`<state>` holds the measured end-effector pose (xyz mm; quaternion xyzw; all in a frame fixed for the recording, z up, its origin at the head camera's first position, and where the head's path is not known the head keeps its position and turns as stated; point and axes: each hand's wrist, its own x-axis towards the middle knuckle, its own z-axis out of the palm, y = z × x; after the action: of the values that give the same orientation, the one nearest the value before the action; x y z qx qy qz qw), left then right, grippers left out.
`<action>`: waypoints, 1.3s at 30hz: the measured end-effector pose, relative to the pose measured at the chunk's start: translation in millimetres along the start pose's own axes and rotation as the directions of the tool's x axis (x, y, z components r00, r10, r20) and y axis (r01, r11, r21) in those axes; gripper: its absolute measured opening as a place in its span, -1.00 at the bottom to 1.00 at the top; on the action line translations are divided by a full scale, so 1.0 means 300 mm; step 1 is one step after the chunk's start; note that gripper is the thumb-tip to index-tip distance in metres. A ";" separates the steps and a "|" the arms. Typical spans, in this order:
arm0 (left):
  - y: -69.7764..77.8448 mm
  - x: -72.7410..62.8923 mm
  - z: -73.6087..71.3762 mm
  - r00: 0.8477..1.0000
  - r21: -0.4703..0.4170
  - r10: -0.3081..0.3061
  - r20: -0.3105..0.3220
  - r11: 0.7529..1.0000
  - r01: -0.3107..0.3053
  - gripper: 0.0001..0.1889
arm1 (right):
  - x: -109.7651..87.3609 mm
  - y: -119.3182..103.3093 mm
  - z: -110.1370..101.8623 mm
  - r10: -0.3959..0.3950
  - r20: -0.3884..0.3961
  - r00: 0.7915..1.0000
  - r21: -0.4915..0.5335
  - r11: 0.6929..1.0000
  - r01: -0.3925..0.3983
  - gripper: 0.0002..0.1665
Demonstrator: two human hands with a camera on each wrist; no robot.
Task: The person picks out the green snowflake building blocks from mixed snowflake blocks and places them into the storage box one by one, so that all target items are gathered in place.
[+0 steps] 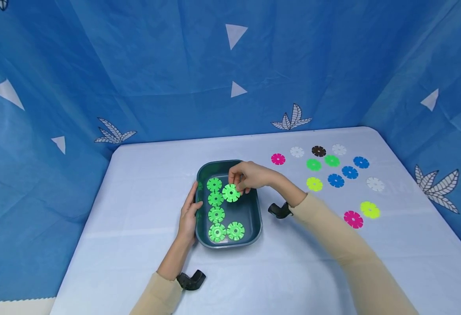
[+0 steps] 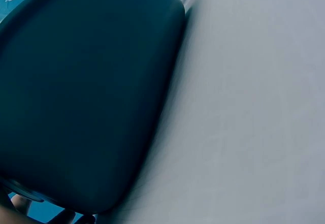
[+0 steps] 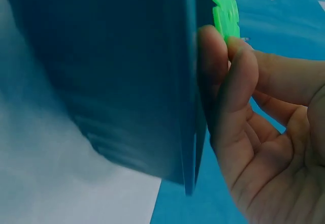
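Note:
A dark teal tray [image 1: 250,218] stands in the middle of the head view. Its left rim is held by my left hand [image 1: 188,216], with the thumb over the edge and the other fingers along the outside wall. Several bright green notched discs [image 1: 216,214] lie inside, most in a column at the left and one at the lower right. Above the tray floor, my right hand [image 1: 250,175] pinches another green notched disc [image 1: 231,193] between thumb and fingers. The right wrist view shows that disc [image 3: 226,10] edge-on beside the tray's rim. Mostly the tray's outer wall [image 2: 91,92] fills the left wrist view.
Loose notched discs in pink [image 1: 278,159], brown [image 1: 318,151], blue [image 1: 336,180], yellow [image 1: 370,210], white and green are spread on the right of the white table [image 1: 147,183]. A blue patterned curtain [image 1: 155,65] stands behind. Each wrist wears a black mount [image 1: 191,280].

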<state>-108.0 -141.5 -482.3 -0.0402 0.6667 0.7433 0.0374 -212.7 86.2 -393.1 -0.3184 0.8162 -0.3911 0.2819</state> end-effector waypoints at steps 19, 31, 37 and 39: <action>0.003 0.000 -0.003 1.000 -0.004 0.010 0.016 1.000 -0.010 -0.34 | 0.067 -0.001 0.086 0.098 0.125 0.987 -0.241 0.968 -0.066 -0.85; 0.003 0.000 0.000 1.000 0.005 0.014 0.013 1.000 -0.014 -0.35 | 0.076 -0.008 0.109 0.183 0.162 0.970 -0.317 0.940 -0.124 -0.83; 0.007 -0.002 -0.002 1.000 0.010 0.009 0.018 1.000 -0.009 -0.35 | 0.078 -0.007 0.119 0.197 0.155 0.968 -0.359 0.924 -0.130 -0.83; 0.006 -0.001 -0.003 1.000 0.011 0.011 0.018 1.000 -0.011 -0.35 | 0.078 -0.006 0.121 0.202 0.155 0.967 -0.363 0.922 -0.134 -0.84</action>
<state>-107.8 -142.5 -480.5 -0.0295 0.6706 0.7401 0.0396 -201.5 51.4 -416.0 -0.3278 0.8664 -0.1820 0.3299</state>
